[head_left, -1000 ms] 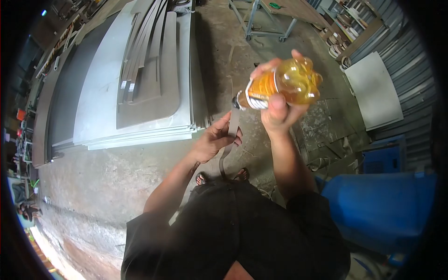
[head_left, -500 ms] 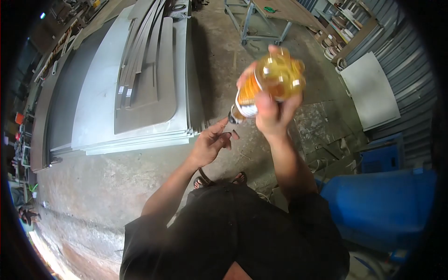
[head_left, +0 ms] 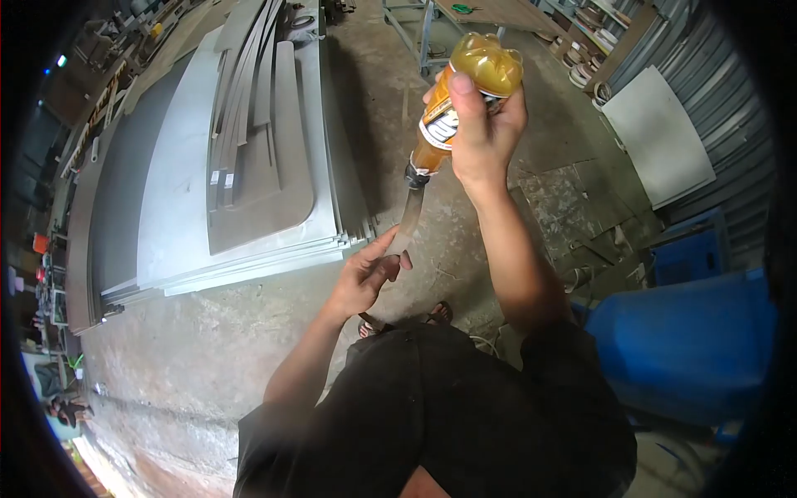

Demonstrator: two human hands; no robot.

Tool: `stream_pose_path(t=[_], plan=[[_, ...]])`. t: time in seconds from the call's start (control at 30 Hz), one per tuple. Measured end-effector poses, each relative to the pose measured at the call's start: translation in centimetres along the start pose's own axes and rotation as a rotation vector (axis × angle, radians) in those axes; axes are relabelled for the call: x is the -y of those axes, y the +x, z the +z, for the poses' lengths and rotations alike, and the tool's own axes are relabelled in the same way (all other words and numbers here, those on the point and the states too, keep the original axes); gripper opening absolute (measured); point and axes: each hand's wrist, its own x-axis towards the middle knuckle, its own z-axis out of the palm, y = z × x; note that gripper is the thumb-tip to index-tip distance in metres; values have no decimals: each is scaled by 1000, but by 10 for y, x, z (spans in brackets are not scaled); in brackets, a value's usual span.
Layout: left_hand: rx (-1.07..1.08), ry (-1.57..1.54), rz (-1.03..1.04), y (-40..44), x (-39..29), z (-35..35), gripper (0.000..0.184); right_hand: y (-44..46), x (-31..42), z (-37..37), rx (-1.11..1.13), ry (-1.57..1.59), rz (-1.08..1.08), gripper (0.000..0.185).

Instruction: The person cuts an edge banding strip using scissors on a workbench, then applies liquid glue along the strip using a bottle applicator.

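My right hand point(head_left: 481, 137) is wrapped round a clear plastic bottle point(head_left: 437, 129) of yellow-orange liquid with a printed label. The bottle is tipped, its base up and its black-capped neck pointing down and to the left. A narrow, flat grey strip point(head_left: 410, 212) runs from just under the cap down to my left hand point(head_left: 369, 272). Its fingers are closed on the strip, which shows again below the hand near my feet. Whether the cap touches the strip, I cannot tell.
A stack of large metal sheets point(head_left: 174, 191) with loose strips on top fills the left. On the right stand a blue drum point(head_left: 681, 340) and a white panel point(head_left: 660, 137) against the corrugated wall. A wheeled table point(head_left: 506, 18) holds green-handled scissors point(head_left: 466, 9).
The bottle has moved up and slightly left, its neck now steeper and farther from my left hand. More of the strip shows between them. My left hand is slightly lower.
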Motion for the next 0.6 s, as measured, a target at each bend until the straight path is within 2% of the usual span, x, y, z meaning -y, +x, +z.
stream_pose_path(t=[0.03, 0.13, 0.17, 0.27, 0.33, 0.4, 0.5, 0.53, 0.6], plan=[[-1, -30, 7, 1, -1, 0, 54, -2, 5, 1, -39, -18, 51, 47], [6, -55, 15, 3, 2, -4, 56, -23, 22, 6, 93, -122, -106, 55], [-7, -103, 1, 2, 3, -3, 57, -31, 31, 12, 151, -30, -81, 59], [-24, -207, -32, 1, 1, -4, 58, -36, 25, 13, 112, -8, -67, 57], [-4, -229, -43, 0, -4, -6, 57, -21, 9, 7, 81, -114, -91, 56], [20, -198, -50, 3, -10, -8, 59, -20, 5, 3, 30, -105, -78, 62], [-5, -211, -103, 0, -16, -6, 62, -44, 24, 13, 126, 94, -43, 71], [-18, -223, -129, 1, -19, -7, 63, -53, 27, 13, 171, 151, 30, 80], [2, -278, -127, 4, -21, -12, 72, -57, 19, 14, 195, 83, -14, 83]])
